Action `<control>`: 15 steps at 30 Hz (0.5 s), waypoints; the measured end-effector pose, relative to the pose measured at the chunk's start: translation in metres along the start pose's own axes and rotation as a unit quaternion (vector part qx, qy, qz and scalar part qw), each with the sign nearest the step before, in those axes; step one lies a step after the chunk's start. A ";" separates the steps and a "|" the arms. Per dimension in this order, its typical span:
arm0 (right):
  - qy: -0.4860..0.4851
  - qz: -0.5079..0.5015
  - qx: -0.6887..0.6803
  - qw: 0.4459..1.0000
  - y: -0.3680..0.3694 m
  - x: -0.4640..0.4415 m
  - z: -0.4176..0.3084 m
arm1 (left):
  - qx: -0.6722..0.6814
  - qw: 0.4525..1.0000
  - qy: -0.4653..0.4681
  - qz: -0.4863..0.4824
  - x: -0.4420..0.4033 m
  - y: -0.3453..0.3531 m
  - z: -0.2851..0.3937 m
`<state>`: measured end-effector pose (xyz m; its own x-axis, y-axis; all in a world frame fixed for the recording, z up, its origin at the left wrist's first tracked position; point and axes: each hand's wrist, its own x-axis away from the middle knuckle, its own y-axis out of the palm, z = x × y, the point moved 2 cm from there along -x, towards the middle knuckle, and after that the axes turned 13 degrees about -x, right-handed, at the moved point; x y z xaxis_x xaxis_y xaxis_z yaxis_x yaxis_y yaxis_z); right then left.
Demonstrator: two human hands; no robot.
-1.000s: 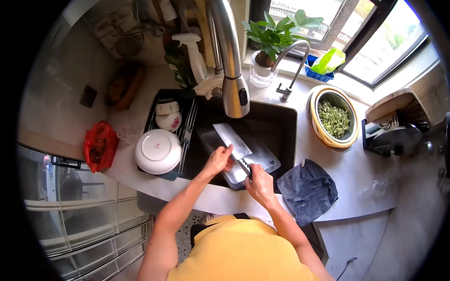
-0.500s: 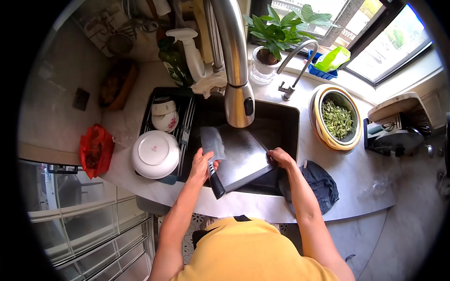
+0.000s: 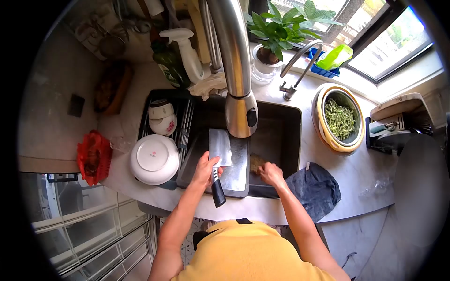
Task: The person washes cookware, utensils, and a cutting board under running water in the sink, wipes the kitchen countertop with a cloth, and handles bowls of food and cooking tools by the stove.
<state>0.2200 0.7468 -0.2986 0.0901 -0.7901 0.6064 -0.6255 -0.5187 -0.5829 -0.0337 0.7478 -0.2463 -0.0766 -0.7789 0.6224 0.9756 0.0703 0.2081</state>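
Note:
A cleaver with a broad steel blade and black handle is gripped in my left hand, near where blade and handle meet. Its handle points toward me. Below it a dark, shiny cutting board lies in the left part of the sink. My right hand is down in the sink, right of the board, its fingers closed on a brownish scrubber. The steel faucet hangs above the sink.
A drying rack with bowls and an upturned white bowl stands at the left. On the right are a dark cloth, a pot of chopped greens and a knife rack. A red basket sits far left.
The cleaver passed from my right hand to my left. The board was tilted up by my right hand, then went down into the sink's left side; my right hand let go and took the scrubber.

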 end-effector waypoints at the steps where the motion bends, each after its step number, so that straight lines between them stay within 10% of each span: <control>1: -0.034 0.041 0.056 0.997 0.006 -0.016 0.004 | 0.005 1.000 -0.008 -0.002 -0.001 0.000 -0.002; 6: -0.144 0.179 0.203 0.952 0.073 -0.082 0.042 | 0.038 0.999 -0.015 0.019 0.006 0.007 0.004; 10: 0.014 -0.020 0.092 0.995 0.052 -0.108 0.035 | 0.079 0.996 -0.025 0.027 0.009 0.003 0.014; 12: -0.025 0.209 -0.018 0.977 -0.006 -0.075 -0.016 | 0.110 0.994 -0.020 -0.007 -0.004 -0.005 0.006; 15: -0.320 0.310 -0.214 0.869 -0.076 -0.054 -0.111 | 0.136 0.990 -0.039 -0.006 -0.006 0.002 0.007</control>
<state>0.1769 0.8654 -0.2273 -0.0401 -0.9657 -0.2564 -0.9266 0.1319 -0.3522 -0.0325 0.7564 -0.2443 -0.1143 -0.7310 0.6728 0.8840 0.2341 0.4046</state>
